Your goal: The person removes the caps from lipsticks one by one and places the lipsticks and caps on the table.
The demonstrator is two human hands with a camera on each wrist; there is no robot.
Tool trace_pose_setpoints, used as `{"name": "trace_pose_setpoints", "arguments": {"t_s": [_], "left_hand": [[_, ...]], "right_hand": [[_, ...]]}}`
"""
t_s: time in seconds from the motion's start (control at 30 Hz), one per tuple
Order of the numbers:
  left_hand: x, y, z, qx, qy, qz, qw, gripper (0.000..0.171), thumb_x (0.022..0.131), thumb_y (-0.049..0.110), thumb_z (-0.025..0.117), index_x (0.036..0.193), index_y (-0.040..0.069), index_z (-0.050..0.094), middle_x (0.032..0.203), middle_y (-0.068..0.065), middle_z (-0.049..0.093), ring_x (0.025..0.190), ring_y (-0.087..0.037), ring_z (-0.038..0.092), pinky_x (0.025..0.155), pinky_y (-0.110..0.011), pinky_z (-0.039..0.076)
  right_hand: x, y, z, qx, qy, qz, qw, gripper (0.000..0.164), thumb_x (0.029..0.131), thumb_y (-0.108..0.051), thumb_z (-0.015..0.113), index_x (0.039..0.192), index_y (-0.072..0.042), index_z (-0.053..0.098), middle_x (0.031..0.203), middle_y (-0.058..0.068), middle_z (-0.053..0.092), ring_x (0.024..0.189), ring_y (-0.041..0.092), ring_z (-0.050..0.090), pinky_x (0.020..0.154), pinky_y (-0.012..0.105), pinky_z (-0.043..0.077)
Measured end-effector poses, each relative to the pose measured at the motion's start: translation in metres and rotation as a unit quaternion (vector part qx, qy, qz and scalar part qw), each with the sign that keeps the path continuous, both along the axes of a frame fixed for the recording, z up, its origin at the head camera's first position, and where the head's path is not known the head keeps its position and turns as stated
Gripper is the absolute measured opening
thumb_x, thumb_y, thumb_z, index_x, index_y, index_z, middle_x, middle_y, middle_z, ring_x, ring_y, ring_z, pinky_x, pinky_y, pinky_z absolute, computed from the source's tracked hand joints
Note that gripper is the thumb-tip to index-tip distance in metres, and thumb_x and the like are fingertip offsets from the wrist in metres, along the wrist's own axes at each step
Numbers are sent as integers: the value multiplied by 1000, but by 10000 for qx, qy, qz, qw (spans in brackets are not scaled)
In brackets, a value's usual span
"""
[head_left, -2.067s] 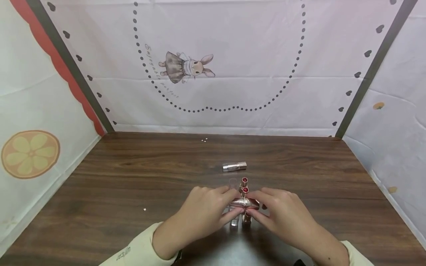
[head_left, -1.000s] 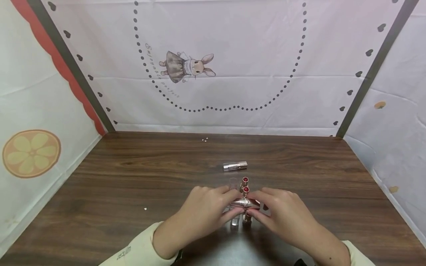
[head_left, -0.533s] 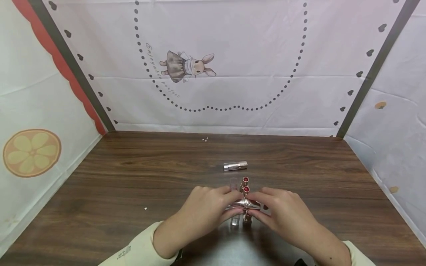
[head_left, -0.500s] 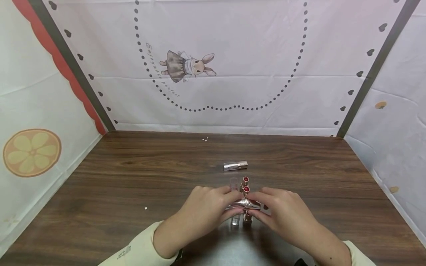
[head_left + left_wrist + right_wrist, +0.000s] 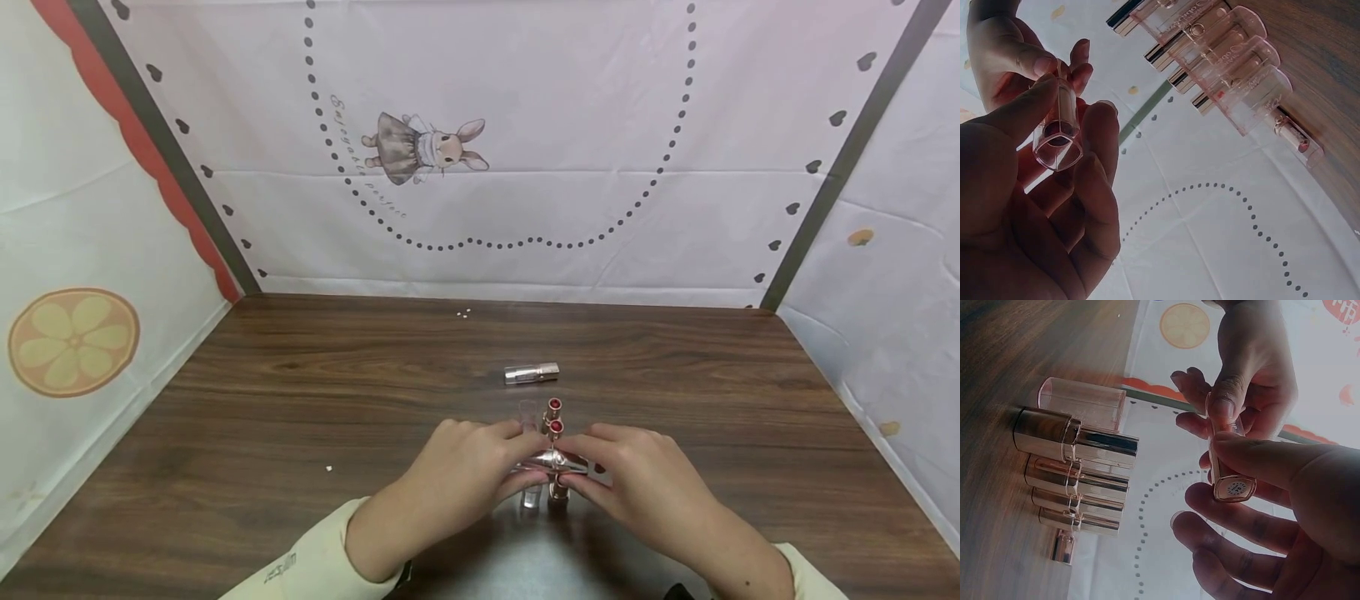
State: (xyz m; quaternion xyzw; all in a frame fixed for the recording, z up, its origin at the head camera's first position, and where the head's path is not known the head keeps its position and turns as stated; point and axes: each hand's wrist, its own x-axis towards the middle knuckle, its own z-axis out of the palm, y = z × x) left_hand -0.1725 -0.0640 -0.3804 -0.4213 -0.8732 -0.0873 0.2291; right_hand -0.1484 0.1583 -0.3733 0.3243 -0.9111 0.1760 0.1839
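Note:
Between both hands, level in front of the body, is a lipstick (image 5: 553, 460) with a clear pinkish cap over it. My left hand (image 5: 465, 467) pinches the cap end between thumb and fingers; the lipstick's dark tip shows inside the clear cap (image 5: 1058, 150) in the left wrist view. At the other end, my right hand (image 5: 647, 468) pinches the rose-gold base (image 5: 1235, 487), whose round printed label faces the right wrist camera. Just beyond and below the hands stand several uncapped lipstick tubes (image 5: 1100, 444) in a row, beside upright clear caps (image 5: 1260, 94).
Farther back, another capped lipstick (image 5: 531, 373) lies on its side on the brown wood-grain table (image 5: 360, 375). Tiny white bits (image 5: 463, 313) lie near the back edge, and one white speck (image 5: 328, 468) is left of the hands. Printed cloth walls (image 5: 570, 150) enclose the table.
Both hands keep their pinch on the lipstick in nearly the same place. The head view has shifted very slightly; the standing tubes and caps stay put.

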Motion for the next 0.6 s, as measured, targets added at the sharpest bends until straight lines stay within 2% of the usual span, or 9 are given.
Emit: {"name": "trace_pose_setpoints", "arguments": {"t_s": [0.37,0.6], "left_hand": [[0,0,0,3,49,-38,10000,26,88,45,72,105,26,73,80,14,66,53,-4,58,42,-20,30],[0,1,1,-27,83,53,9999,26,89,46,71,104,26,72,82,15,68,52,-4,56,42,-21,29]], "right_hand": [[0,1,0,46,77,19,10000,26,81,-28,82,106,-24,76,76,-16,60,59,-7,43,53,19,39],[1,2,0,61,81,-44,9999,26,82,-27,82,106,-24,75,74,-15,58,60,-7,43,53,19,39]]}}
